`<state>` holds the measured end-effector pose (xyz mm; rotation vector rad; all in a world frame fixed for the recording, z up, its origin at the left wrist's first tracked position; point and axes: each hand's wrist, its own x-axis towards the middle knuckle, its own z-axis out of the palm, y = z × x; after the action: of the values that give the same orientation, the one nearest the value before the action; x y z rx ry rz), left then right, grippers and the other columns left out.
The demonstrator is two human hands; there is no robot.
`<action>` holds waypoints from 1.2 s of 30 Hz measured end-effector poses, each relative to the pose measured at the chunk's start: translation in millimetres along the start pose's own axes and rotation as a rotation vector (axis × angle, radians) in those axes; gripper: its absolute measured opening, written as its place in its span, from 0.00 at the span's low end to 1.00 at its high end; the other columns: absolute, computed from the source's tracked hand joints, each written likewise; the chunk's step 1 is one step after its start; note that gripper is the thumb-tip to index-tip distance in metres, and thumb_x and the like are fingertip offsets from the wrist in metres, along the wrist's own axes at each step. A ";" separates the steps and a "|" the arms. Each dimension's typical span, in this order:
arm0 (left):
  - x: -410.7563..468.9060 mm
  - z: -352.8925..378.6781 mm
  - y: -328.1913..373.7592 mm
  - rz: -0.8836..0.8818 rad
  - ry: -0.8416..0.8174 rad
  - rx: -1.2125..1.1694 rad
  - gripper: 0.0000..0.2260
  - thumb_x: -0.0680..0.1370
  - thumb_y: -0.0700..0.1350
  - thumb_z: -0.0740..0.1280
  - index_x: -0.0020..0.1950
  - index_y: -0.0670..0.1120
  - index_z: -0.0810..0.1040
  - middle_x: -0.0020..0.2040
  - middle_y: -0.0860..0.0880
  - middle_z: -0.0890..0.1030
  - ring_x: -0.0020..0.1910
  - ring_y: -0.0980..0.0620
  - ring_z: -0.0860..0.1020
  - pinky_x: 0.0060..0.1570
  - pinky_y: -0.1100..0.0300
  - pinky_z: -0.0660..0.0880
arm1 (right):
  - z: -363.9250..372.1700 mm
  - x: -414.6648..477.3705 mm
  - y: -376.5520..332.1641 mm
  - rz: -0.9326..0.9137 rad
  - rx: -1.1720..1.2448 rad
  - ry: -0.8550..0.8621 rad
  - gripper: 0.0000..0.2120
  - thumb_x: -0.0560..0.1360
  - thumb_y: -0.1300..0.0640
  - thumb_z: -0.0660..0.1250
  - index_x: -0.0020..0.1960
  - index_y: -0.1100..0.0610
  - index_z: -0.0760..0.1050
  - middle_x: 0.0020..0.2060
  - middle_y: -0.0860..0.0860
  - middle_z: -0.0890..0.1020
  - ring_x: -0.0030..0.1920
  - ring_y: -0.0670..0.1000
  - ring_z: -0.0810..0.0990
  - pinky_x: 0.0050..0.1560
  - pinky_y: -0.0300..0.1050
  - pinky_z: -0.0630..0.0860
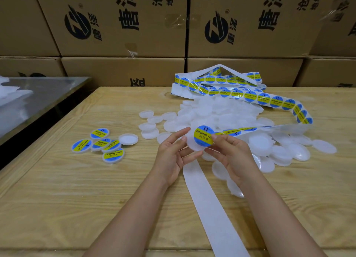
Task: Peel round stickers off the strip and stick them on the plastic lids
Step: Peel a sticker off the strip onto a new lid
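Note:
My left hand (173, 152) holds a white plastic lid (193, 146) from below and the left, above the wooden table. My right hand (230, 152) pinches the right edge of a round blue-and-yellow sticker (203, 136) that lies on the lid's top. The sticker strip (250, 97) loops over a heap of bare white lids (227, 118) behind my hands. Its emptied white backing (210, 204) trails toward the table's near edge. Several stickered lids (100, 144) lie in a cluster at the left, with one bare lid (128, 139) beside them.
The wooden table (77, 199) carries everything. Stacked cardboard boxes (123, 24) form a wall behind it. A metal-topped surface (38, 91) with white plastic on it stands to the far left, lower than the table edge.

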<state>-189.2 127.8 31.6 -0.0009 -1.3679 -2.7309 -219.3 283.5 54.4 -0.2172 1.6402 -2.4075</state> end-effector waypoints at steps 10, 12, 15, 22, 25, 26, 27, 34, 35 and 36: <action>-0.4 1.6 -2.8 0.004 0.018 0.154 0.10 0.78 0.37 0.63 0.57 0.44 0.78 0.50 0.42 0.84 0.47 0.42 0.83 0.38 0.53 0.81 | -4.8 1.0 -2.0 0.033 -0.178 0.010 0.06 0.74 0.65 0.68 0.39 0.63 0.80 0.43 0.60 0.84 0.45 0.56 0.84 0.46 0.42 0.81; -0.5 2.2 -2.8 0.007 0.016 0.159 0.10 0.78 0.37 0.63 0.57 0.44 0.78 0.50 0.42 0.84 0.46 0.42 0.83 0.38 0.54 0.81 | -5.1 1.3 -1.7 0.036 -0.186 0.012 0.05 0.73 0.65 0.68 0.40 0.64 0.80 0.43 0.59 0.85 0.45 0.56 0.84 0.47 0.43 0.81; -0.8 3.2 -2.4 0.026 0.011 0.174 0.09 0.78 0.38 0.63 0.57 0.45 0.78 0.49 0.42 0.84 0.46 0.43 0.83 0.38 0.54 0.81 | -4.9 0.9 -2.1 0.036 -0.171 0.014 0.05 0.73 0.65 0.68 0.39 0.64 0.80 0.42 0.58 0.85 0.44 0.55 0.84 0.45 0.41 0.81; -1.6 4.4 -3.6 0.041 0.016 0.211 0.09 0.78 0.37 0.63 0.56 0.45 0.78 0.48 0.42 0.84 0.45 0.44 0.84 0.39 0.53 0.81 | -4.7 1.2 -2.4 0.023 -0.190 0.020 0.05 0.73 0.66 0.68 0.38 0.64 0.79 0.39 0.57 0.85 0.42 0.53 0.84 0.42 0.39 0.80; -1.4 4.3 -3.7 0.040 0.015 0.219 0.09 0.79 0.37 0.62 0.56 0.45 0.78 0.47 0.43 0.84 0.45 0.44 0.84 0.38 0.54 0.81 | -4.7 0.9 -1.7 0.004 -0.204 0.024 0.06 0.73 0.67 0.68 0.38 0.64 0.80 0.38 0.56 0.85 0.41 0.52 0.85 0.41 0.38 0.80; -1.3 4.5 -3.7 0.041 0.015 0.222 0.09 0.79 0.37 0.62 0.56 0.45 0.78 0.47 0.42 0.84 0.45 0.44 0.84 0.38 0.54 0.81 | -5.0 1.0 -1.4 -0.001 -0.211 0.025 0.06 0.73 0.67 0.68 0.38 0.64 0.80 0.38 0.57 0.85 0.41 0.52 0.85 0.41 0.38 0.80; -1.3 4.7 -3.8 0.042 0.016 0.225 0.09 0.79 0.37 0.62 0.56 0.45 0.78 0.47 0.42 0.84 0.45 0.44 0.84 0.38 0.54 0.81 | -5.4 1.4 -0.8 -0.005 -0.217 0.026 0.06 0.73 0.67 0.68 0.38 0.63 0.80 0.39 0.57 0.85 0.42 0.53 0.85 0.42 0.39 0.80; -0.2 7.0 -6.2 0.065 0.068 0.256 0.09 0.79 0.36 0.62 0.56 0.45 0.78 0.46 0.42 0.85 0.45 0.43 0.84 0.37 0.56 0.81 | -4.8 4.2 5.6 -0.075 -0.382 0.076 0.07 0.72 0.62 0.70 0.36 0.58 0.81 0.37 0.55 0.85 0.42 0.54 0.84 0.50 0.48 0.79; 0.1 7.4 -6.7 0.069 0.080 0.255 0.09 0.79 0.36 0.62 0.55 0.45 0.78 0.45 0.41 0.85 0.44 0.42 0.84 0.36 0.56 0.80 | -4.6 4.1 6.6 -0.106 -0.420 0.087 0.07 0.72 0.61 0.71 0.35 0.57 0.81 0.36 0.54 0.85 0.41 0.53 0.84 0.49 0.47 0.79; 0.3 7.8 -7.1 0.071 0.091 0.249 0.09 0.79 0.35 0.62 0.55 0.45 0.78 0.45 0.41 0.85 0.44 0.42 0.84 0.36 0.56 0.80 | -4.2 3.7 7.3 -0.136 -0.462 0.098 0.07 0.72 0.60 0.71 0.35 0.56 0.81 0.35 0.52 0.85 0.40 0.52 0.84 0.48 0.47 0.78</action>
<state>-190.5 138.2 30.6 0.0893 -1.6372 -2.4539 -223.1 283.8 46.0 -0.2958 2.2801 -2.1195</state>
